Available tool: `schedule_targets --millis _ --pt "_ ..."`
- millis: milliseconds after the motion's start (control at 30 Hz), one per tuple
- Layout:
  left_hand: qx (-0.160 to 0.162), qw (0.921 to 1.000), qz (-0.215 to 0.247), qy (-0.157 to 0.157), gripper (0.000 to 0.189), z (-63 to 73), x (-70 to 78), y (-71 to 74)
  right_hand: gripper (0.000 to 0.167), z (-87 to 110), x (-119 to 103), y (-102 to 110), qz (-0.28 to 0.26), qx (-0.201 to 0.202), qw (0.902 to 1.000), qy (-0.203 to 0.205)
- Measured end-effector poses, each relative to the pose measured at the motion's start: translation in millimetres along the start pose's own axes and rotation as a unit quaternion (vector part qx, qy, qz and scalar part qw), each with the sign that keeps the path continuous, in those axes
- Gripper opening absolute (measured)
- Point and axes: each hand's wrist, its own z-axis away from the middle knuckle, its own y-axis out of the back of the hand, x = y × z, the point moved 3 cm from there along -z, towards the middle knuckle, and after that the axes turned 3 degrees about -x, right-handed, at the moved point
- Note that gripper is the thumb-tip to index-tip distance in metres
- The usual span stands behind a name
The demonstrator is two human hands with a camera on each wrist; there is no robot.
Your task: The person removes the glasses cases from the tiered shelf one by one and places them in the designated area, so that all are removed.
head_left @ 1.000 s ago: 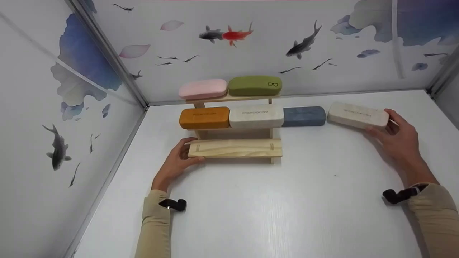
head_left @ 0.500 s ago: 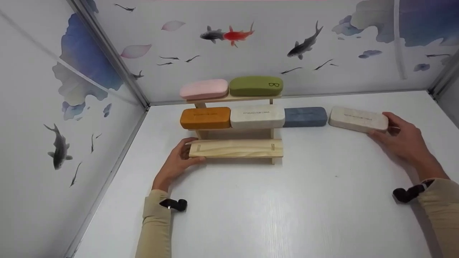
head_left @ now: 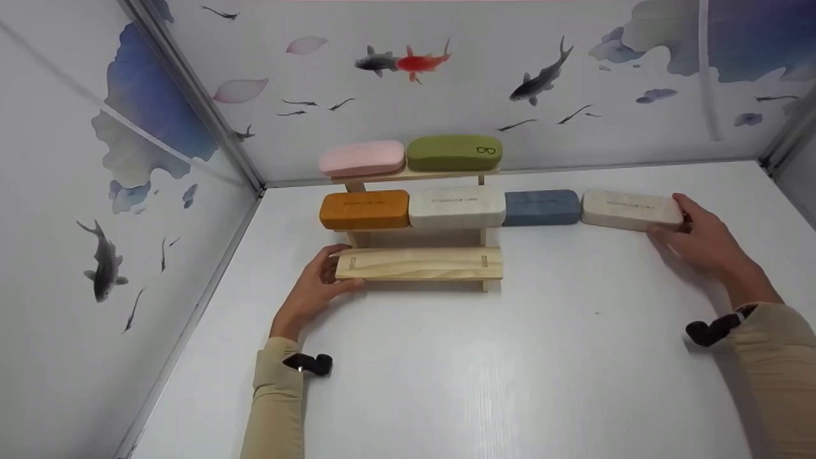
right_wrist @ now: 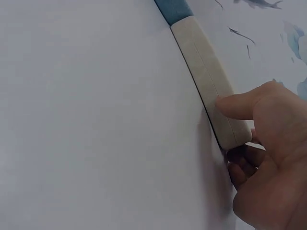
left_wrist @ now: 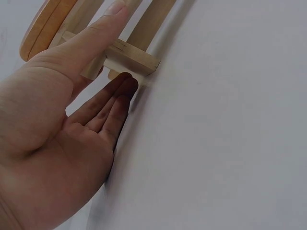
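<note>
My right hand (head_left: 707, 245) grips the right end of a cream glasses case (head_left: 631, 209) on the white table. In the right wrist view the thumb lies on the case's front, and its far end meets a blue glasses case (right_wrist: 173, 9). My left hand (head_left: 310, 290) holds the left end of the lowest shelf of a tiered wooden stand (head_left: 417, 263), thumb on the shelf's front edge. In the left wrist view the other fingers reach beneath the shelf (left_wrist: 134, 56). An orange case (head_left: 364, 210) and another cream case (head_left: 456, 208) occupy the middle shelf.
A pink case (head_left: 362, 159) and a green case (head_left: 446, 153) with a glasses print sit on the top shelf. Behind the stand rises a white wall (head_left: 446, 95) with painted fish; a second wall (head_left: 70, 255) borders the table on the left.
My right hand has slid the cream case left until its end meets the blue case; the case has also come down flatter on the table. The left hand keeps its place on the stand.
</note>
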Motion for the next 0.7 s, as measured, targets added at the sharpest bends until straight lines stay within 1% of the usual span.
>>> schedule_targets --millis 133,267,367,533,700 --pt "-0.001 1.0000 0.002 0.004 0.082 0.0 0.9 0.0 0.093 -5.2 -4.3 -3.3 -0.019 0.008 0.9998 -0.008" --pt "0.002 1.0000 -0.004 0.005 0.082 -1.1 2.6 1.4 0.090 -9.9 -5.4 -6.1 -0.028 0.018 0.9994 -0.009" --pt "0.002 0.9999 -0.010 0.001 0.081 -2.5 2.8 2.1 0.089 -10.6 -5.5 -7.5 -0.032 0.022 0.9992 -0.010" --pt "0.001 0.9999 -0.006 -0.009 0.078 -2.3 1.8 1.6 0.089 -10.5 -6.6 -9.5 -0.037 0.020 0.9990 -0.014" --pt "0.001 0.9999 -0.010 -0.011 0.079 -1.5 -0.2 1.8 0.092 -11.7 -6.5 -9.2 -0.039 0.021 0.9989 -0.014"
